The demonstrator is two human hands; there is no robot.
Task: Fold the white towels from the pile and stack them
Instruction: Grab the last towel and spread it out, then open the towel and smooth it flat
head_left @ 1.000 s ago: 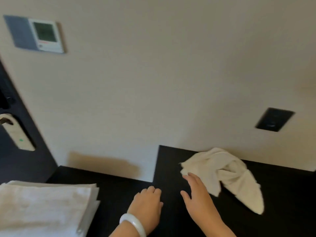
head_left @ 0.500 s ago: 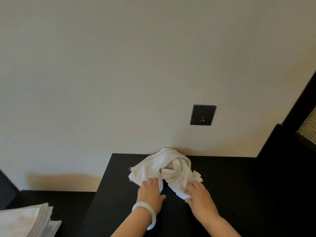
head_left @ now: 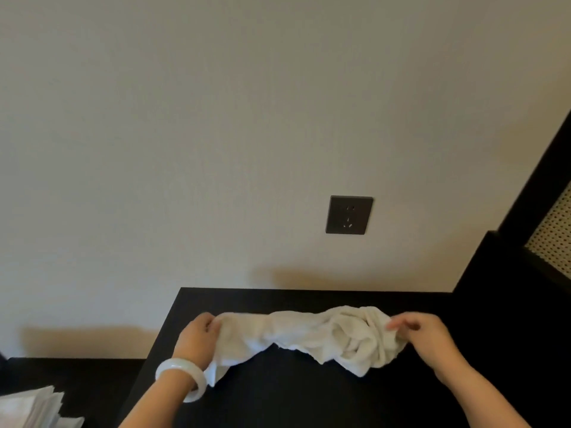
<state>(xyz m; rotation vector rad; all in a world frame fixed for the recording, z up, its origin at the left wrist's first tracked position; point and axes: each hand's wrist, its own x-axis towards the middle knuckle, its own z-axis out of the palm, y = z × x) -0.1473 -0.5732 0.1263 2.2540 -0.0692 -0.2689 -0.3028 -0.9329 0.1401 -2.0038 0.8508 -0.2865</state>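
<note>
On black desk [head_left: 309, 403], head view: white towel [head_left: 309, 333] held stretched between both hands, middle bunched and twisted, lower edge hanging toward desk, contact not discernible. Left end gripped by left hand [head_left: 197, 336], fingers curled round cloth. Right end pinched by right hand [head_left: 428, 338]. Stack of folded towels [head_left: 27, 409] seen at lower left, well apart. Step judged: towel being opened out. Corners best located first, twist shaken out, cloth laid square on desk and smoothed, edges matched before first fold is made.
</note>
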